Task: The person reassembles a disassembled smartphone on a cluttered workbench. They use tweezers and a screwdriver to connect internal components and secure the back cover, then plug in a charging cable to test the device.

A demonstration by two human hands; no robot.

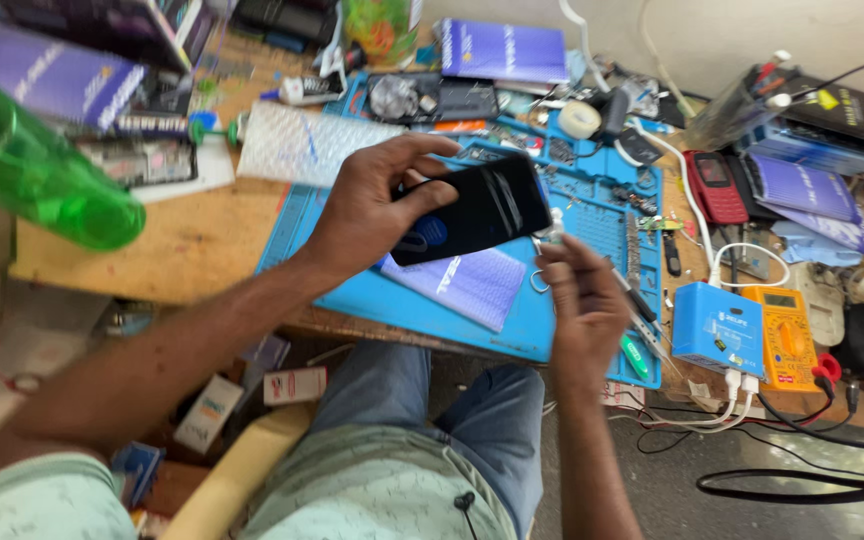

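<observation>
Left hand point(377, 205) holds a dark phone point(472, 208) above the blue mat point(592, 225); right hand point(580, 305) pinches a small tool point(549, 236) at its edge.

I wear a pale mint-green short-sleeved shirt with a fine speckled weave, and faded blue jeans. My forearms are bare below the sleeves, and my left hand point(372, 205) and right hand point(584, 310) carry no gloves, rings or watch.
</observation>
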